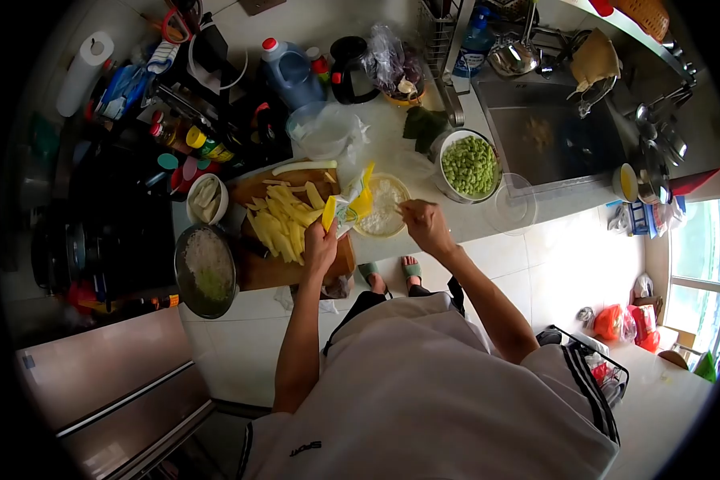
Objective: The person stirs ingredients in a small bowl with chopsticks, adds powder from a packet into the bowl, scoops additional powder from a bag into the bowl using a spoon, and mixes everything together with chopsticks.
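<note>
My left hand (320, 250) is closed on a yellow and white plastic bag (360, 198), which leans over the rim of a bowl (403, 220). White powder (383, 206) lies in that bowl. My right hand (427, 226), its fingers closed together, is at the bowl's right side; whatever it grips is too small to make out. Left of the bag, yellow cut strips (284, 220) are heaped on a wooden cutting board (272, 274), with a long pale piece (304, 167) along its far edge.
Right of the bowl stand a pot of chopped green vegetables (470, 166) and a clear round container (511, 205). A metal bowl (206, 272) and a small white bowl (207, 200) flank the board's left. The sink (552, 132) is at far right; bottles (291, 74) line the back.
</note>
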`<state>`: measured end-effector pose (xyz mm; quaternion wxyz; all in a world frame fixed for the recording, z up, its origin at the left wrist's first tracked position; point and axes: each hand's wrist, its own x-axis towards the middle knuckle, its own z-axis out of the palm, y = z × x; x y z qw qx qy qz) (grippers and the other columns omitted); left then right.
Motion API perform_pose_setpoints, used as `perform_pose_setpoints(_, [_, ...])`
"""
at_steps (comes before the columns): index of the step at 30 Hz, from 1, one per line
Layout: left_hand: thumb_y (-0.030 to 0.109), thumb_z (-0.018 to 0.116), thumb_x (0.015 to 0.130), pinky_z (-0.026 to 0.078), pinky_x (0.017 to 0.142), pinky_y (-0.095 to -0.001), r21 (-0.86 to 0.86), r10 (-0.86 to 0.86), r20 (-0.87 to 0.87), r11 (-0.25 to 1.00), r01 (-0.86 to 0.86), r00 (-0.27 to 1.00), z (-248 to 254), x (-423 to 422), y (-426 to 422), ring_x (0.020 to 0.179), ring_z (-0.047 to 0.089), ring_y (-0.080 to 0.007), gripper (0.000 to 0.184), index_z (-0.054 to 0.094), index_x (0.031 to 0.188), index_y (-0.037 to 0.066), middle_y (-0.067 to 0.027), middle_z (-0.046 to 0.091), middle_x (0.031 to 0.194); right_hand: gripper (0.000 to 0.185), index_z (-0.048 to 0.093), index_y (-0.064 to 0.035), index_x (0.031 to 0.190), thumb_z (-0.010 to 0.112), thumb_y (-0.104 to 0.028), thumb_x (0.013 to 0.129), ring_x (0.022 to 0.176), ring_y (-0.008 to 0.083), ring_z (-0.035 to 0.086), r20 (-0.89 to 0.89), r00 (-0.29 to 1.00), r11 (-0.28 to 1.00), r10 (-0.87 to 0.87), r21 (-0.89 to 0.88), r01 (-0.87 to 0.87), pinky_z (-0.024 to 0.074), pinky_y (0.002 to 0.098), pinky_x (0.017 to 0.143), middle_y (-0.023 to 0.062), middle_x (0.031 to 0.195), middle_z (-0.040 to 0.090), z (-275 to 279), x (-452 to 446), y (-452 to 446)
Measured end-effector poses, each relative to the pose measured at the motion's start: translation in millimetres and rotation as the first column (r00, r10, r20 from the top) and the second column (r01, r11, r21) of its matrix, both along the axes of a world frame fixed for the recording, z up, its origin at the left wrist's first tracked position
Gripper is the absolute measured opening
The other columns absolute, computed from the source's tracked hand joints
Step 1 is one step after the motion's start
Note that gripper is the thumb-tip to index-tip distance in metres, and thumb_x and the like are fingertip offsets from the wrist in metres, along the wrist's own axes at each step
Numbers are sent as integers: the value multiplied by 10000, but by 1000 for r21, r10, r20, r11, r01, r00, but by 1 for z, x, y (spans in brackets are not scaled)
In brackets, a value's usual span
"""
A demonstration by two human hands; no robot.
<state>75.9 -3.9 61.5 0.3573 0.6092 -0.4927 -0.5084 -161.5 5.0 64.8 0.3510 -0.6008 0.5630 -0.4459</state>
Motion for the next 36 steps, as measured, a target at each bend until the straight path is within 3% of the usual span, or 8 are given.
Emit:
perform_pose_setpoints(5, [93,548,922,560,644,-283,-122,-83,224,986,112,971,-5,6,-1,775,651,-172,226,571,1062,-83,-116,653,903,69,621,41,822,568,0,806,625,327,617,-30,1000,1000,9,7,-8,487,335,567,200,734,623,0,2,1])
perform_pose_setpoints(8, [88,567,912,570,669,-273,-6,80,-134,997,-82,988,-4,0,1,784,646,-166,209,587,1044,-72,-92,645,920,93,629,48,845,562,-15,828,592,297,623,17,1000,1000,-12,-7,12,485,326,546,202,713,623,-3,0,6])
perform_pose_setpoints(14, [78,572,907,581,715,-306,53,91,-216,995,-81,972,-22,16,5,841,646,-172,210,591,1056,-69,-99,645,990,89,631,50,850,569,-3,815,582,268,628,-27,1000,998,-4,64,6,482,328,536,187,680,621,1,-4,2])
perform_pose_setpoints(15, [77,574,905,581,721,-307,47,97,-229,995,-89,968,-18,14,1,846,646,-176,209,592,1054,-68,-98,646,992,127,630,75,884,551,-19,854,598,160,624,-118,991,997,62,-45,-67,488,272,549,140,676,642,3,-3,5])
perform_pose_setpoints(20, [71,576,902,584,761,-337,165,144,-357,982,-90,923,-21,12,3,894,644,-201,228,571,1098,-46,-97,633,1036,97,635,42,873,586,-29,827,581,254,624,78,995,996,-61,68,56,457,325,512,188,683,613,-14,1,-7])
perform_pose_setpoints(27, [86,552,921,490,947,-498,285,303,-764,951,-123,570,3,52,21,1117,554,-281,378,426,1273,32,-104,527,1247,118,648,55,928,597,-21,853,669,165,666,80,997,996,10,85,-17,501,255,575,151,745,657,-3,-3,7])
perform_pose_setpoints(30, [95,555,922,490,944,-505,339,402,-829,914,-221,389,-2,101,45,1141,538,-280,392,417,1284,36,-113,516,1258,136,637,70,957,584,-21,871,703,156,664,51,997,990,57,129,-63,517,256,623,144,771,663,2,-3,7])
perform_pose_setpoints(36, [71,547,920,499,937,-485,-5,631,-545,656,-755,552,60,192,105,1129,542,-282,412,403,1303,21,-126,517,1250,177,624,77,1014,572,-43,896,739,143,657,-5,994,987,113,119,-111,533,255,685,117,824,672,-5,-6,14])
